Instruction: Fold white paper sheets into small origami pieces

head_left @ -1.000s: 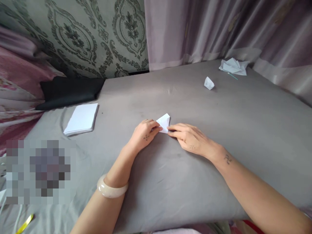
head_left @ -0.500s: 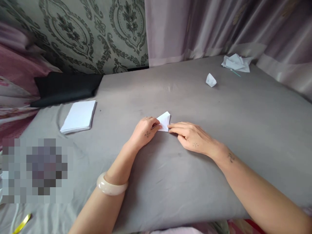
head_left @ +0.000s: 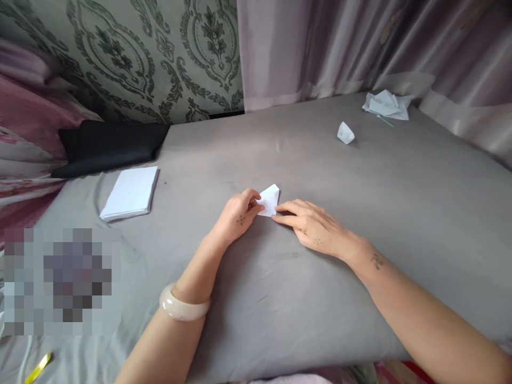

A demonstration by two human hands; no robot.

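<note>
A small folded piece of white paper (head_left: 270,199) lies on the grey sheet between my hands, its narrow end pointing away from me. My left hand (head_left: 240,211) pinches its left edge between thumb and fingers, which cover that side. My right hand (head_left: 314,225) rests at the paper's right edge, thumb and index fingertips touching it near the lower right corner. The right fingers are stretched out and the thumb is a little apart from them.
A stack of white paper (head_left: 131,192) lies at the left, near a folded black cloth (head_left: 114,144). Toward the back right are a small folded paper shape (head_left: 345,133) and a pile of folded papers (head_left: 387,104). A yellow strip (head_left: 39,368) lies at the lower left.
My right thumb has shifted slightly left onto the paper's lower right corner, apart from the index finger. My left hand keeps its pinch; the paper has hardly moved.
</note>
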